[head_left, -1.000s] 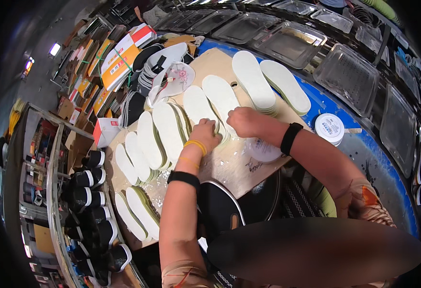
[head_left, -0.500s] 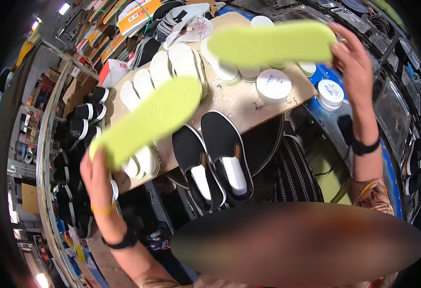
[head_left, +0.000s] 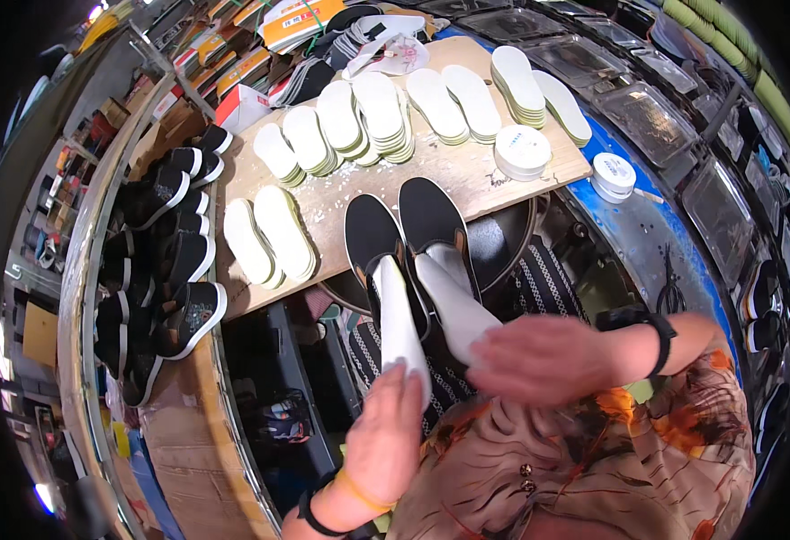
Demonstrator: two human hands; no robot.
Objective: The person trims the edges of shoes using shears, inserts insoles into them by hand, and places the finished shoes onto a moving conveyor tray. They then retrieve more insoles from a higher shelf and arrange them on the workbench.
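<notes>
Our left hand (head_left: 386,432) has its grip closed on the near end of a white insole (head_left: 399,319), whose far end sits inside the left black slip-on shoe (head_left: 372,238). Our right hand (head_left: 539,360), blurred, grips a second white insole (head_left: 453,301) entering the right black shoe (head_left: 431,220) just beside the first. Both shoes lie toe-first at the near edge of the wooden table (head_left: 467,175). Beyond the shoes on that table stand stacks of pale insoles (head_left: 359,117), and two round white tubs (head_left: 523,148) sit to their right.
</notes>
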